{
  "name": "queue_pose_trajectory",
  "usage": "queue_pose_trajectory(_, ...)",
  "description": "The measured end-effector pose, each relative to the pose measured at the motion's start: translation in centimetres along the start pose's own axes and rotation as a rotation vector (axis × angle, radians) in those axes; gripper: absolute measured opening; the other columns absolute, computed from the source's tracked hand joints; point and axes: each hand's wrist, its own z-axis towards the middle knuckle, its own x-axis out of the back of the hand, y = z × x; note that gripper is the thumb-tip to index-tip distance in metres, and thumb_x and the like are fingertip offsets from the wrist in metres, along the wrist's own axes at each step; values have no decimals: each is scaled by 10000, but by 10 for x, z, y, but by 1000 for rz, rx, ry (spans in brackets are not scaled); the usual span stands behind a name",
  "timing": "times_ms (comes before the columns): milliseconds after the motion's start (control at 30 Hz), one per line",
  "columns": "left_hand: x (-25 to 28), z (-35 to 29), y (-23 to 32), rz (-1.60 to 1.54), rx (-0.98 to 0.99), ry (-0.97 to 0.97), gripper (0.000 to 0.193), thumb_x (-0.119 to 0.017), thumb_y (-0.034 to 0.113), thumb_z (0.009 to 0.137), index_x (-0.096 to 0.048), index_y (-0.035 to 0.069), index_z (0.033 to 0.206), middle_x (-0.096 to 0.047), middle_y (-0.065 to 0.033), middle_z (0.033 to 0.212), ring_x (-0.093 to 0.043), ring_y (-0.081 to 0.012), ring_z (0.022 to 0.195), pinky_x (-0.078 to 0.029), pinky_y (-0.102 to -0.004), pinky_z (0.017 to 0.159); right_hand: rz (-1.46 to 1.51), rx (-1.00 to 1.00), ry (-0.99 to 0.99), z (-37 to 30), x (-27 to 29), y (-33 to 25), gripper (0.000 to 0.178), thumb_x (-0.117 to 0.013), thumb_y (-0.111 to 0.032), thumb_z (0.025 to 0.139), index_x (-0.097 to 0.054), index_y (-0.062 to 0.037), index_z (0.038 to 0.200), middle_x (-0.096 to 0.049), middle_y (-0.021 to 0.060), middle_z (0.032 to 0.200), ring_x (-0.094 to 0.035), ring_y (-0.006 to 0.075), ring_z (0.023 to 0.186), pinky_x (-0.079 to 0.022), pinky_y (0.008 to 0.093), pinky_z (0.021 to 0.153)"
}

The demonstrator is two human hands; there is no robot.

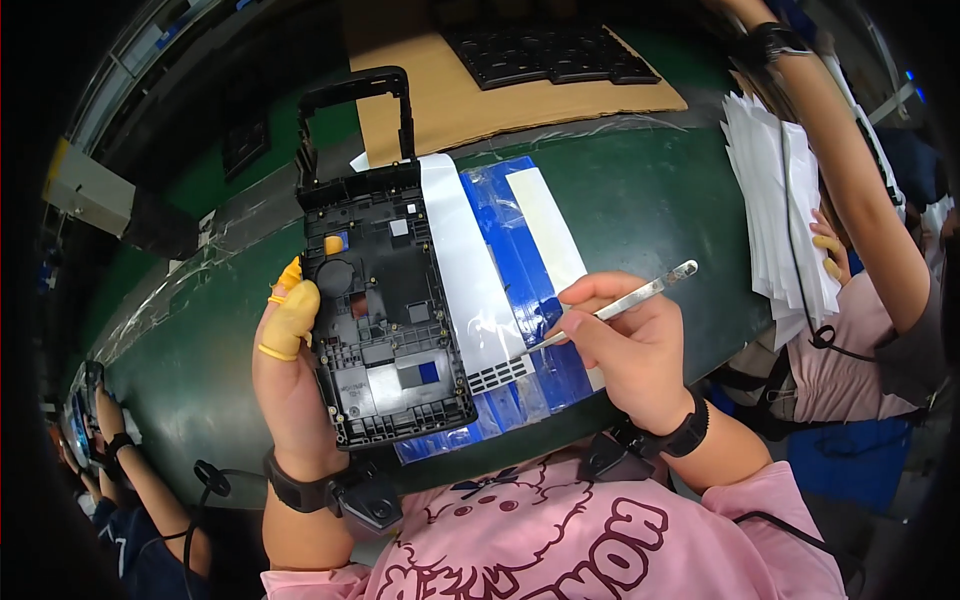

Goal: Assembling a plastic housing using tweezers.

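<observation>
My left hand (290, 390), with yellow finger cots on it, grips the left edge of a black plastic housing (395, 270). The housing is tilted up and shows its ribbed inner side; an open frame juts from its far end. Pinched in my right hand (640, 350) is a pair of metal tweezers (650, 289). Their tips point at a white backing sheet (455, 235), close to rows of small black stickers (497, 375) at its near end. Whether the tips touch a sticker is too small to tell. Under the sheet lies a blue board (500, 225) with a cream strip (545, 215).
Flat black plastic parts (550, 55) rest on brown cardboard (425, 105) at the back of the green table (660, 190). On the right, another person holds a stack of white sheets (780, 210). At the far left, a person's hand holds a dark object (95, 378).
</observation>
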Motion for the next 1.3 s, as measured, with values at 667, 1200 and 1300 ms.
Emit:
queue_pose_trajectory(667,-8,2,-13,-5,-56,8,325,-406,196,911,-451,2,1167,-513,-72,1113,-493,-161,1021,-405,-299,879,89,-10,-43,7,7,-4,154,-557,24,773,-573,36,925,-618,49,746,-491,31,545,-366,157,475)
queue_pose_trajectory(1200,-14,-2,-19,-131,132,-12,328,-436,179,908,-399,55,1209,-526,-65,1071,-532,-140,962,-457,-290,823,283,-5,-228,22,-45,-12,186,-590,5,793,-556,29,973,-601,44,809,-551,48,698,-438,161,604)
queue_pose_trajectory(1300,-14,-2,-19,-160,157,12,333,-441,176,907,-394,55,1213,-523,-65,1079,-534,-139,961,-456,-284,828,244,19,-214,23,-46,-11,190,-559,6,799,-531,34,985,-622,105,809,-531,64,649,-402,179,569)
